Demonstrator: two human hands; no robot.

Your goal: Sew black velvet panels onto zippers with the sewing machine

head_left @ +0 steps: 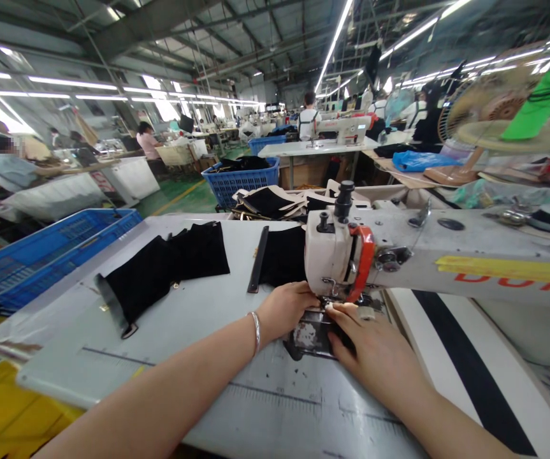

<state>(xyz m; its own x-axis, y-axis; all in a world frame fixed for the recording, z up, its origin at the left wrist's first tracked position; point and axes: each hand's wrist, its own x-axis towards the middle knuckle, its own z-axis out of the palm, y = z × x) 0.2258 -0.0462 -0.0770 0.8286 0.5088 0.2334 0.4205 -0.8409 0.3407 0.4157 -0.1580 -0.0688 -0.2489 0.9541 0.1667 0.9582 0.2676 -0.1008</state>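
A white sewing machine [336,255] with an orange guard stands on the pale table [183,344]. My left hand [287,309] lies curled at the machine's needle area, its fingers pressing on black fabric [284,255] that runs back under the machine head. A silver bracelet is on that wrist. My right hand [370,347] rests flat with fingers stretched toward the needle, over the worn metal plate [309,335]. What lies directly beneath the fingertips is hidden.
Black fabric pieces [169,268] lie on the table's left half, beside a dark strip [258,260]. Blue crates [36,255] stand at the left, and another blue crate [243,178] sits behind. A fan [499,115] is at the right. Other people work at distant tables.
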